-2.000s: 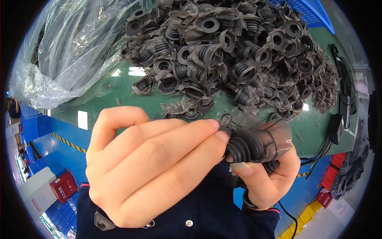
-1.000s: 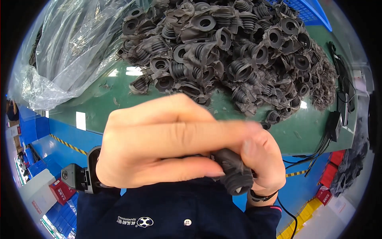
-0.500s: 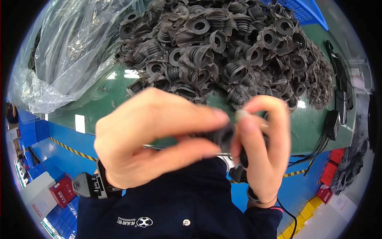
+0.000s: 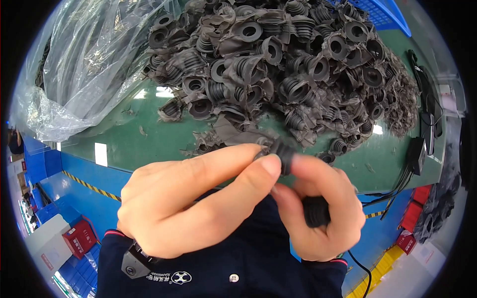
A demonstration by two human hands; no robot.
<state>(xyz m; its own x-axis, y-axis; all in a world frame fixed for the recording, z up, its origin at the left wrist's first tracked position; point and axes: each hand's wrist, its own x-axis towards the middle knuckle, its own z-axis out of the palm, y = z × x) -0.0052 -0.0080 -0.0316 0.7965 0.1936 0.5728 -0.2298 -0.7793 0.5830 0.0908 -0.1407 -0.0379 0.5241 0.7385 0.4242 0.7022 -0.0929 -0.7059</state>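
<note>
Above the table's near edge, my left hand pinches a black rubber bellows between thumb and forefinger. The fingertips of my right hand hold the other side of this ribbed piece. A second black bellows sits in the curl of my right palm. Beyond my left fingers is a thin, ragged grey-black rubber sheet; whether it joins the held bellows I cannot tell. Farther back lies a large heap of similar bellows, many with torn thin rubber around their rims.
A green table carries the heap. Clear plastic sheeting covers its far left, and a blue basket stands at the back right. Black cables and a dark box lie along the right edge. Small rubber scraps dot the tabletop.
My left hand has moved down, and its fingertips have closed on the bellows. My right hand has turned, bringing the second bellows in its palm into view. The ragged sheet now shows.
</note>
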